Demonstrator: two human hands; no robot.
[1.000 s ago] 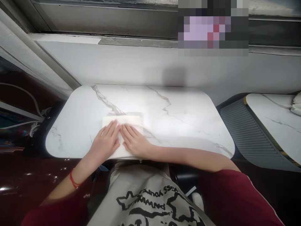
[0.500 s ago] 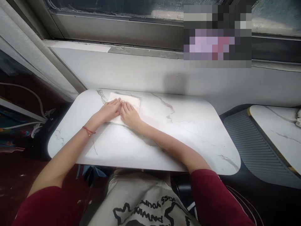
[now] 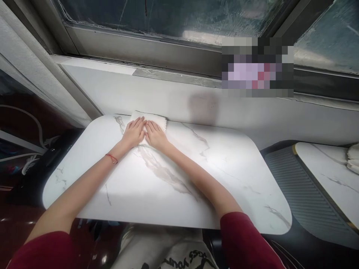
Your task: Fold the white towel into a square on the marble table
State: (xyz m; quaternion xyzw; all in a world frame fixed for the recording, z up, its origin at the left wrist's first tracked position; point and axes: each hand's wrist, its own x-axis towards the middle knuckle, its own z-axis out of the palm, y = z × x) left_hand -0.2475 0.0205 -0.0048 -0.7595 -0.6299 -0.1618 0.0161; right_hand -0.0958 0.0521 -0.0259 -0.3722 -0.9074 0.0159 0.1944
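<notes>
A folded white cloth lies at the far left edge of the white marble table, against the wall under the window. My left hand and my right hand lie flat on the cloth side by side, fingers stretched out and pressed down, thumbs nearly touching. Both arms reach far across the tabletop. A red string bracelet circles my left wrist.
A grey wall and a window sill rise right behind the table. A second marble table with a white cloth stands at the right, past a ribbed grey seat edge. Dark floor and cables lie at the left.
Both hands have slid the cloth from the near edge of the table to its far edge by the wall. The arms are now stretched out.
</notes>
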